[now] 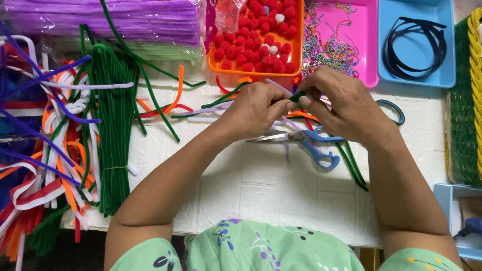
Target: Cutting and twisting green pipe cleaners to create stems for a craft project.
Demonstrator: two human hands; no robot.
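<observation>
Far left of the fingers: a heap of fuzzy pipe cleaners [50,150], mixed colours, too tangled to count, beside one tied green bundle [113,145] whose long axis runs toward and away from the person.

Left hand [253,110]: fingers together, pinched on the green pipe cleaner [296,96]. Right hand [341,105]: fingertips closed on the same piece from the other side. The held bit is short, fuzzy and wire-thin, sitting between the two sets of fingertips above the white tabletop [271,185]; its long axis slants up toward the right. How far it carries on under the hands cannot be told.

Just below the fingers: one pair of scissors [301,140], metal blades pointing left, blue plastic handles to the right.

Beyond the fingers: one orange tray [299,45] of round red pompoms, many; one pink tray [371,45] of thin beaded chains; one blue tray [442,45] with black headbands [414,47], count unclear.

Far right: one woven green and yellow basket [464,100].
</observation>
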